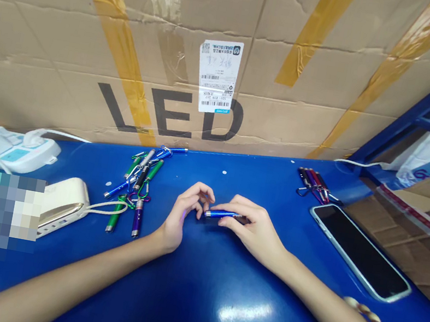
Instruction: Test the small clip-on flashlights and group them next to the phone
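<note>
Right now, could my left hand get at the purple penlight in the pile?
Probably yes. Only bare blue tabletop seems to lie between the left hand and the purple penlight. The right hand, holding the blue penlight, is on the far side and not in the way.

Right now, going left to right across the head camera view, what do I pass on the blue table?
white power strip, cream power bank, carabiner penlights, left hand, right hand holding blue penlight, black smartphone

From my console, the metallic blue penlight (220, 214) shows a silver tip against the glossy blue tabletop (156, 306); the heaped penlights (137, 191) nearby look green, purple and blue, I think.
</note>
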`<state>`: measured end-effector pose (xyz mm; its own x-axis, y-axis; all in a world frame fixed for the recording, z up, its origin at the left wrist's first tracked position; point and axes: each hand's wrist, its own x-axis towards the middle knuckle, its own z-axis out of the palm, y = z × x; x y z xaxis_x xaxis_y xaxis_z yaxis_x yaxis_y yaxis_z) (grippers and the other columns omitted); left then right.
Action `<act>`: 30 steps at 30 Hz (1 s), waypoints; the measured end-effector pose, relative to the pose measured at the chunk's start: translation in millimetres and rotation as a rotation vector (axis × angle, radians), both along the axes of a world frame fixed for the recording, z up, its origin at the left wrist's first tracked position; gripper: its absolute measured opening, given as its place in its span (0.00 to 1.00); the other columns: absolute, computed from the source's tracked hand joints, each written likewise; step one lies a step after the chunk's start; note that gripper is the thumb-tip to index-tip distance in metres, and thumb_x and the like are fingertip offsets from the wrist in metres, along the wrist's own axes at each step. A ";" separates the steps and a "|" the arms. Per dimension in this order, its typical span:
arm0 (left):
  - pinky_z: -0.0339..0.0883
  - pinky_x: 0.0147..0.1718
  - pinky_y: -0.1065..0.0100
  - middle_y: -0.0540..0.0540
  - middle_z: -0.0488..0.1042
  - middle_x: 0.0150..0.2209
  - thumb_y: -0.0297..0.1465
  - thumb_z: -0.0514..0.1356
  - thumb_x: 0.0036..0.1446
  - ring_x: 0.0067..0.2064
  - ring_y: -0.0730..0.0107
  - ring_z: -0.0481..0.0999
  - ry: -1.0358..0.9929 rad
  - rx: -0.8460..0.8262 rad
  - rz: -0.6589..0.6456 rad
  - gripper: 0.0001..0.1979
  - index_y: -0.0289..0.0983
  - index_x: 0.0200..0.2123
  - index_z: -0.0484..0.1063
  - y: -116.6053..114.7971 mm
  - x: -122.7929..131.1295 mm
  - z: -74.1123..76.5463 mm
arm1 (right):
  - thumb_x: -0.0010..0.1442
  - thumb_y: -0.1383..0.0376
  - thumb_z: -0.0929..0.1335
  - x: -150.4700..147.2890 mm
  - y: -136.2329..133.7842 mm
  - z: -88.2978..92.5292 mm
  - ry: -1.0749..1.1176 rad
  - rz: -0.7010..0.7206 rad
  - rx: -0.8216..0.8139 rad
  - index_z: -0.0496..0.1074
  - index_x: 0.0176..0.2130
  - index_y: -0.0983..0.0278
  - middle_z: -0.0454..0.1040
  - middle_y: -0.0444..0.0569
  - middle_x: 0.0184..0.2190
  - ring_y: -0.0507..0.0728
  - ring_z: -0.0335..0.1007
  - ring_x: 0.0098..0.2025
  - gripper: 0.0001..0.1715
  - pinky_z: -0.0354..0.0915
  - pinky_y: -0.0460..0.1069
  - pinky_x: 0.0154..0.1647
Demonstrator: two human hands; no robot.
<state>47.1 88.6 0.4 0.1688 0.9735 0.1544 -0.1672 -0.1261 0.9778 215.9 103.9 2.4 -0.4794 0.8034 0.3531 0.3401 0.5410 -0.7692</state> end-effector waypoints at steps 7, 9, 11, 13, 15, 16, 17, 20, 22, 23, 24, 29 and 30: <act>0.56 0.27 0.68 0.47 0.64 0.30 0.39 0.47 0.52 0.30 0.68 0.63 -0.013 0.008 -0.011 0.14 0.36 0.30 0.65 0.2 -0.7 -1.6 | 0.58 0.57 0.68 0.0 -0.4 1.1 0.004 0.000 -0.004 0.78 0.37 0.63 0.72 0.46 0.27 0.51 0.67 0.28 0.13 0.61 0.45 0.27; 0.56 0.26 0.68 0.47 0.64 0.30 0.38 0.47 0.52 0.30 0.68 0.63 -0.014 0.009 -0.010 0.14 0.36 0.30 0.65 0.2 -0.6 -1.8 | 0.57 0.59 0.69 0.0 -0.4 1.6 0.009 0.004 0.002 0.78 0.36 0.63 0.73 0.46 0.27 0.51 0.67 0.29 0.12 0.61 0.45 0.27; 0.55 0.26 0.68 0.47 0.63 0.30 0.39 0.47 0.52 0.30 0.68 0.62 -0.016 0.007 -0.008 0.14 0.36 0.29 0.65 0.2 -0.5 -1.7 | 0.57 0.60 0.69 0.0 -0.3 1.9 0.013 0.005 0.003 0.78 0.35 0.63 0.73 0.46 0.28 0.51 0.67 0.29 0.10 0.61 0.45 0.28; 0.55 0.26 0.68 0.47 0.63 0.30 0.39 0.47 0.51 0.30 0.68 0.62 -0.019 0.004 -0.009 0.13 0.36 0.29 0.65 0.4 -0.3 -1.6 | 0.56 0.61 0.70 -0.3 -0.3 1.9 0.013 0.004 -0.003 0.78 0.35 0.63 0.74 0.46 0.28 0.51 0.68 0.30 0.09 0.61 0.45 0.29; 0.54 0.26 0.68 0.46 0.63 0.31 0.39 0.47 0.51 0.30 0.68 0.62 -0.024 0.005 -0.012 0.14 0.36 0.29 0.65 0.6 -0.1 -1.5 | 0.56 0.63 0.70 -0.6 -0.4 1.8 0.013 0.003 -0.008 0.78 0.35 0.63 0.75 0.46 0.29 0.51 0.69 0.30 0.07 0.62 0.45 0.29; 0.54 0.26 0.68 0.46 0.63 0.31 0.39 0.47 0.51 0.30 0.68 0.62 -0.025 0.005 -0.013 0.14 0.36 0.29 0.65 0.7 -0.1 -1.5 | 0.56 0.63 0.70 -0.8 -0.5 1.7 0.013 0.004 -0.009 0.78 0.35 0.63 0.75 0.46 0.29 0.51 0.69 0.30 0.07 0.62 0.45 0.30; 0.54 0.26 0.68 0.46 0.63 0.31 0.39 0.47 0.51 0.30 0.68 0.62 -0.025 0.006 -0.014 0.14 0.36 0.29 0.65 0.8 0.0 -1.5 | 0.56 0.63 0.70 -1.0 -0.5 1.6 0.014 0.007 -0.012 0.78 0.35 0.63 0.75 0.46 0.29 0.51 0.69 0.30 0.07 0.62 0.45 0.30; 0.54 0.26 0.67 0.47 0.63 0.31 0.40 0.47 0.51 0.30 0.68 0.62 -0.021 0.004 -0.016 0.14 0.36 0.30 0.65 1.0 -0.1 -1.8 | 0.56 0.62 0.70 -1.4 -0.5 1.4 0.010 0.014 -0.018 0.78 0.34 0.63 0.75 0.46 0.29 0.51 0.69 0.31 0.08 0.62 0.45 0.30; 0.54 0.26 0.67 0.47 0.62 0.31 0.40 0.47 0.51 0.30 0.68 0.62 -0.019 0.004 -0.017 0.15 0.36 0.30 0.64 1.1 -0.2 -1.9 | 0.56 0.61 0.70 -1.4 -0.3 1.1 0.006 0.015 -0.019 0.78 0.34 0.62 0.74 0.46 0.29 0.51 0.69 0.31 0.08 0.62 0.45 0.30; 0.54 0.26 0.67 0.47 0.62 0.31 0.40 0.47 0.51 0.30 0.68 0.62 -0.018 0.004 -0.019 0.15 0.35 0.30 0.64 1.1 -0.3 -2.0 | 0.56 0.61 0.70 -1.3 -0.3 1.0 0.004 0.017 -0.020 0.78 0.34 0.62 0.74 0.46 0.29 0.51 0.69 0.31 0.08 0.62 0.45 0.31; 0.54 0.27 0.67 0.47 0.62 0.31 0.40 0.47 0.51 0.30 0.68 0.62 -0.018 0.005 -0.020 0.15 0.35 0.30 0.64 1.2 -0.4 -2.1 | 0.56 0.61 0.70 -1.2 -0.3 0.8 0.003 0.018 -0.022 0.78 0.34 0.62 0.74 0.46 0.29 0.51 0.69 0.31 0.09 0.62 0.45 0.31; 0.54 0.27 0.67 0.47 0.62 0.32 0.40 0.47 0.51 0.30 0.68 0.62 -0.017 0.005 -0.021 0.15 0.35 0.30 0.64 1.4 -0.7 -2.7 | 0.56 0.62 0.70 -0.5 -0.5 -0.2 0.004 0.027 -0.039 0.78 0.35 0.63 0.74 0.46 0.29 0.51 0.68 0.31 0.08 0.61 0.45 0.32; 0.54 0.27 0.67 0.47 0.62 0.32 0.40 0.47 0.51 0.30 0.68 0.62 -0.017 0.004 -0.021 0.15 0.35 0.30 0.64 1.4 -0.7 -3.0 | 0.56 0.62 0.70 -0.5 -0.6 -0.4 0.007 0.026 -0.039 0.78 0.35 0.63 0.74 0.46 0.29 0.51 0.68 0.31 0.08 0.61 0.45 0.31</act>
<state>46.4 90.0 -2.5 0.1864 0.9691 0.1616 -0.1860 -0.1267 0.9743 215.4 103.3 2.1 -0.4979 0.8040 0.3250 0.3207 0.5189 -0.7924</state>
